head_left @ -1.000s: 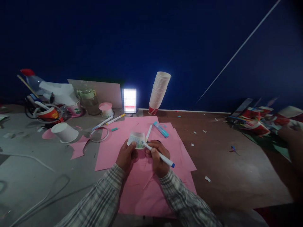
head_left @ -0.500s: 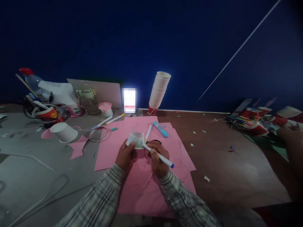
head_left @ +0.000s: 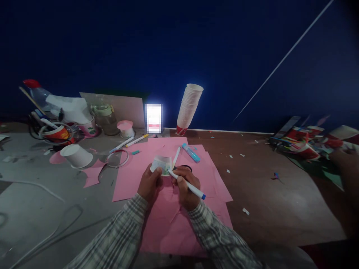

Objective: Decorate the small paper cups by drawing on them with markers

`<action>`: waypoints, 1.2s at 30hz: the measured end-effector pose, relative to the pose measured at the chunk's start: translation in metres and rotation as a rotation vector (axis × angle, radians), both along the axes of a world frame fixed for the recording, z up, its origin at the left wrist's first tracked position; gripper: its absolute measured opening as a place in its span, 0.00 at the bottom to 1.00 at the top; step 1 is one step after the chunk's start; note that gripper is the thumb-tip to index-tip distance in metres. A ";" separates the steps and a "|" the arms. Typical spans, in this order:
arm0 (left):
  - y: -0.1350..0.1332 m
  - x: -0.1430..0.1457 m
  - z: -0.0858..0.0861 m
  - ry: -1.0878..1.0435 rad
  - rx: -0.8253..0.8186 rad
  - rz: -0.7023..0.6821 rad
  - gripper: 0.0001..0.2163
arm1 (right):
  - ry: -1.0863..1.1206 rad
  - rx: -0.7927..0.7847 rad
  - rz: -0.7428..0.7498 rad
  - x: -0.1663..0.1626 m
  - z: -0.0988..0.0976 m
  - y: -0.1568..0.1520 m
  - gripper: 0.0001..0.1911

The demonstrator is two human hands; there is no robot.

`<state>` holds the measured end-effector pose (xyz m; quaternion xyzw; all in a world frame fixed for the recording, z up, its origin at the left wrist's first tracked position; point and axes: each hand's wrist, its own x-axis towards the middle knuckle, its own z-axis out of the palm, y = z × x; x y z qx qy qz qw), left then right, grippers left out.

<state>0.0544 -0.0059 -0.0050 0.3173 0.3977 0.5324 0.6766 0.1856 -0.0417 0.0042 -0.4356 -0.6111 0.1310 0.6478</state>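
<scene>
My left hand (head_left: 149, 184) is closed around a small white paper cup (head_left: 162, 164) that bears green marks, held over pink paper sheets (head_left: 131, 179). My right hand (head_left: 186, 188) grips a white marker with a blue end cap (head_left: 187, 184), its tip touching the cup's side. Another white marker (head_left: 176, 157) lies just behind the cup, and a light-blue glue stick (head_left: 190, 152) rests on the pink paper to its right.
A tall stack of white cups (head_left: 188, 107) stands by the blue wall beside a bright phone screen (head_left: 153, 118). At left lie an overturned white cup (head_left: 76, 155), a tape ring (head_left: 117, 158), markers, a jar (head_left: 106, 118) and clutter. Another person's arm (head_left: 346, 173) and decorated cups (head_left: 303, 145) are at right.
The view has shifted very slightly. My hands, the cup and the marker stay almost where they were, the marker tip moving only a little on the cup.
</scene>
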 end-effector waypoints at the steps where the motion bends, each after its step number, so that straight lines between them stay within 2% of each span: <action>1: 0.000 0.000 0.000 0.004 0.005 0.007 0.23 | -0.011 0.001 -0.006 0.000 0.000 0.000 0.10; 7: 0.002 0.000 0.002 0.067 0.063 0.061 0.21 | -0.061 0.011 -0.022 0.001 0.002 -0.001 0.10; 17: 0.002 -0.002 0.008 0.162 0.097 0.120 0.20 | -0.041 -0.059 -0.048 -0.001 0.004 -0.001 0.10; 36: 0.001 -0.001 0.009 0.155 0.067 0.115 0.20 | -0.030 -0.035 -0.041 0.000 0.002 0.000 0.11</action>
